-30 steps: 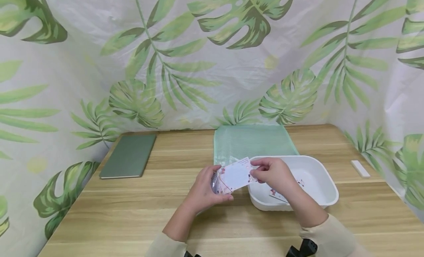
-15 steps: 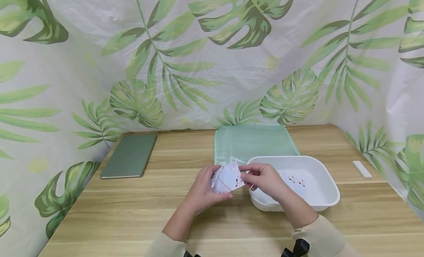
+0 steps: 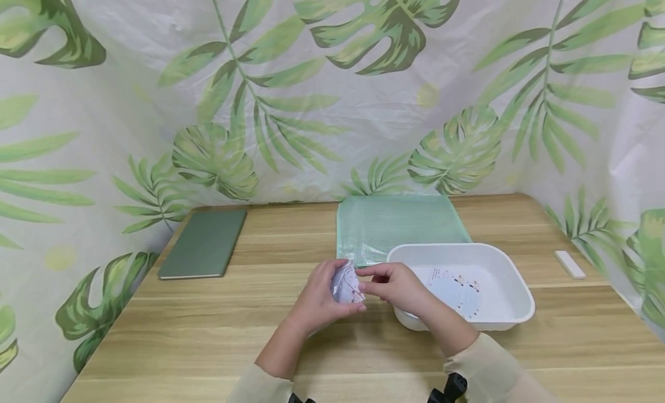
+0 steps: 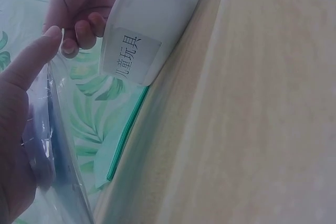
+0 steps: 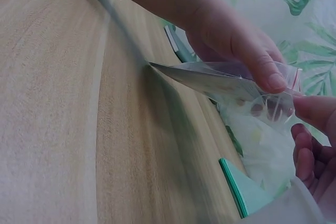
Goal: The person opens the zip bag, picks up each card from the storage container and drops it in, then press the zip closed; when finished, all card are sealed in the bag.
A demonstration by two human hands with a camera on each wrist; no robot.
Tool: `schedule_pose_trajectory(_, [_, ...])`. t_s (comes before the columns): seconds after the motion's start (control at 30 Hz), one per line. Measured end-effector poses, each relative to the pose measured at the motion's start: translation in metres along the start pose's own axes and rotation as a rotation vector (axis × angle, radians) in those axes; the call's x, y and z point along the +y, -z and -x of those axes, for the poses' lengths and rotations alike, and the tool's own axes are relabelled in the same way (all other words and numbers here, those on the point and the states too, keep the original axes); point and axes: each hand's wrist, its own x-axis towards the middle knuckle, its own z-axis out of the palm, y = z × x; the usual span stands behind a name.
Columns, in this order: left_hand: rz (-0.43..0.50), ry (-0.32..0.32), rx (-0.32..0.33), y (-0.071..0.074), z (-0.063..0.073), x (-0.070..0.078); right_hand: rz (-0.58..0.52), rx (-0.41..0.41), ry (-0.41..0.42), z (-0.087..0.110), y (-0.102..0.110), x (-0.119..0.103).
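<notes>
My left hand [image 3: 319, 296] grips a clear zip bag [image 5: 220, 80] with a red line along its mouth. A white printed card [image 3: 358, 290] lies mostly inside the bag. At the bag's mouth, my right hand [image 3: 395, 284] pinches the card's end between thumb and forefinger, its other fingers curled. Beneath the right forearm stands a white plastic tub [image 3: 504, 276], with another printed card [image 3: 454, 290] lying flat in it. From the left wrist view, the bag [image 4: 58, 150] shows edge-on beside my left thumb, and a lettered label [image 4: 131, 53] shows on the tub's side.
A green mesh zip pouch [image 3: 395, 224] lies behind the tub. A dark green notebook [image 3: 205, 241] is at the table's back left. Near the right edge lies a small white bar [image 3: 570, 264]. A leaf-print sheet [image 3: 363, 131] hangs behind the wooden table [image 3: 208, 334].
My right hand has moved left, sliding the card deeper into the bag; less of it sticks out. More of the card in the tub now shows. The left hand has stayed in place.
</notes>
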Motion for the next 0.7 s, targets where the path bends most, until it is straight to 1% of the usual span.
schedule_pose_trajectory(0.13, [0.000, -0.001, -0.005, -0.001, 0.000, 0.000, 0.064, 0.000, -0.003, -0.001, -0.003, -0.003])
schedule_pose_trajectory(0.33, [0.003, -0.001, -0.011, -0.001, 0.000, 0.000, 0.115, -0.020, -0.029, -0.004, -0.007, -0.009])
schedule_pose_trajectory(0.5, [0.008, 0.006, -0.017, -0.001, 0.000, 0.000, 0.142, -0.039, -0.024, -0.005, -0.007, -0.012])
schedule_pose_trajectory(0.6, [0.012, 0.016, -0.018, -0.001, 0.000, 0.000, 0.126, -0.037, -0.010, -0.003, 0.001, -0.011])
schedule_pose_trajectory(0.7, [0.019, 0.026, -0.018, -0.001, 0.000, 0.001, 0.087, 0.000, -0.012, 0.000, 0.019, -0.007])
